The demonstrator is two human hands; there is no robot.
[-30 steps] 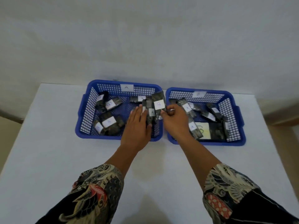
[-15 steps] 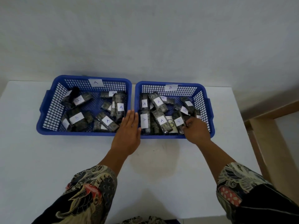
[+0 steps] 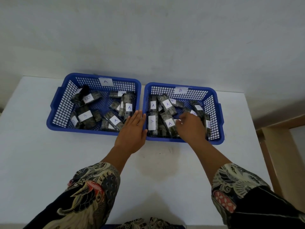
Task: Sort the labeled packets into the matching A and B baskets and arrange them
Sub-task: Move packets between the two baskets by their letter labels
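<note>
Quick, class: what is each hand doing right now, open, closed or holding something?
Left hand: open, flat, holding nothing.
Right hand: inside the blue plastic B basket, fingers curled over dark labeled packets; grip cannot be told.

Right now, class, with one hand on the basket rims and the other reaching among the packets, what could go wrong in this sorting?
1. The right hand reaches into the B basket, where packets marked A lie beside B ones; it may grab the wrong letter.
2. Packets overlap and hide labels, so some could be missed.
3. The A basket holds B packets, easily forgotten while the left hand rests idle.
</note>
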